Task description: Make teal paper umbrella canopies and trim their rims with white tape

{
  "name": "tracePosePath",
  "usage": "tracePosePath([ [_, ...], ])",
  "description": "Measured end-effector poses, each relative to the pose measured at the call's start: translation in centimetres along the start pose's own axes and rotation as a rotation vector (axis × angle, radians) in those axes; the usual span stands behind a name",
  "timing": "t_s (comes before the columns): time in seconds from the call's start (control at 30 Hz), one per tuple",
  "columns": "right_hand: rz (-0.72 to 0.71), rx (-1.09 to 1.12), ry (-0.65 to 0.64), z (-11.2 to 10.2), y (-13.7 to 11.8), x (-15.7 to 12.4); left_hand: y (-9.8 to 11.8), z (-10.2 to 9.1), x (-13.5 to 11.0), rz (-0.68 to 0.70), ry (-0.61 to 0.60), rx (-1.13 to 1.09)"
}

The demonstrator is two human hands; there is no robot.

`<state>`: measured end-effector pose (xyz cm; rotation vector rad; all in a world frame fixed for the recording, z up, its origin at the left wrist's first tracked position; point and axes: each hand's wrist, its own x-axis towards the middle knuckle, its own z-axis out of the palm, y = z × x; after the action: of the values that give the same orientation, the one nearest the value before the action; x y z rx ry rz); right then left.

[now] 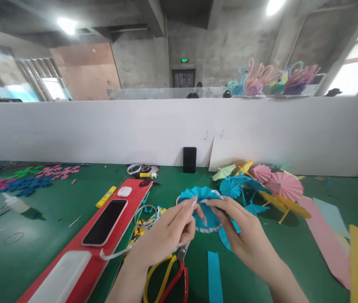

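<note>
Both hands are on a blue pleated paper disc (200, 192) with white marks along its rim. My left hand (174, 225) pinches its left side between thumb and fingers. On the right edge, my right hand (240, 223) grips the paper with its fingertips. Part of the disc is hidden behind the fingers. A curved blue paper piece (226, 240) hangs below it near my right hand. Under my left wrist lie scissors (181, 254) with yellow and red handles. A straight blue paper strip (215, 275) rests on the green table between my forearms.
Finished paper umbrellas (284, 186) in several colours stand at the right rear, near coloured paper sheets (327, 244). At left, a phone (105, 222) lies on a red board (71, 242), beside a yellow glue stick (106, 197). A white partition (118, 130) bounds the table's back.
</note>
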<state>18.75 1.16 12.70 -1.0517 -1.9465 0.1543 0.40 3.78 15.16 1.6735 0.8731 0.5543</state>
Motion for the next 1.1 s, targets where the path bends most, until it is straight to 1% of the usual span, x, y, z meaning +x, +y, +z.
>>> tracePosePath([
  [0.07,0.049,0.007,-0.015,-0.3,-0.2,-0.1,0.4,0.2,-0.3,0.022,0.105,0.155],
  [0.13,0.09,0.008,-0.04,-0.5,-0.3,-0.3,0.5,0.4,-0.5,0.055,0.149,0.364],
  [0.2,0.115,-0.006,-0.083,-0.6,-0.4,-0.5,0.5,0.7,-0.5,0.081,0.154,0.56],
  [0.27,0.123,-0.033,-0.128,-0.6,-0.4,-0.6,0.4,1.0,-0.4,0.086,0.164,0.699],
  [0.4,0.122,-0.073,-0.183,-0.3,-0.4,-0.5,0.1,1.5,0.1,0.058,0.196,0.9],
  [0.53,0.133,-0.091,-0.239,-0.1,-0.7,-0.4,0.1,1.8,0.4,0.025,0.19,1.094],
  [0.63,0.141,-0.085,-0.248,0.0,-0.8,-0.5,0.2,1.9,0.5,0.006,0.173,1.234],
  [0.7,0.153,-0.066,-0.249,0.1,-0.9,-0.5,0.1,1.9,0.5,0.003,0.174,1.271],
  [0.8,0.179,-0.035,-0.246,0.2,-0.9,-0.5,-0.1,1.8,0.5,0.034,0.213,1.263],
  [0.97,0.201,-0.001,-0.224,0.3,-1.1,-0.4,-0.8,1.6,0.4,0.128,0.268,1.142],
  [1.1,0.227,0.008,-0.229,0.2,-1.3,-0.3,-1.3,1.4,0.2,0.209,0.254,1.092],
])
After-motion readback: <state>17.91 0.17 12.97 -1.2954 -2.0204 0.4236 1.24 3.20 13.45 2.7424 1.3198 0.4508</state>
